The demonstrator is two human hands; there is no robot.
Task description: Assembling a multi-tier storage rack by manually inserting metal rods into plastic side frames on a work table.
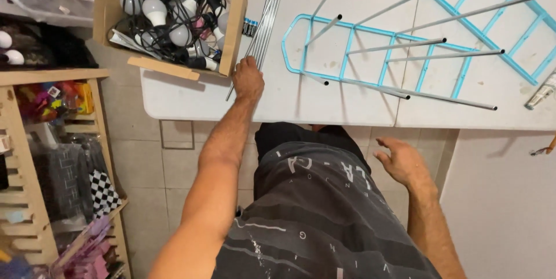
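Note:
My left hand reaches onto the white table and rests on the near end of a bundle of thin grey metal rods lying beside a cardboard box; its fingers curl over the rods. My right hand hangs below the table edge in front of my body, fingers spread, holding nothing. To the right of the rods lies a light blue metal frame with several grey rods fitted into it and sticking out. A second blue frame lies further right.
An open cardboard box of white bulbs and black cables overhangs the table's left corner. A wooden slatted shelf with clothes and coloured items stands at the left. A white tube lies at the table's right edge. Tiled floor shows below.

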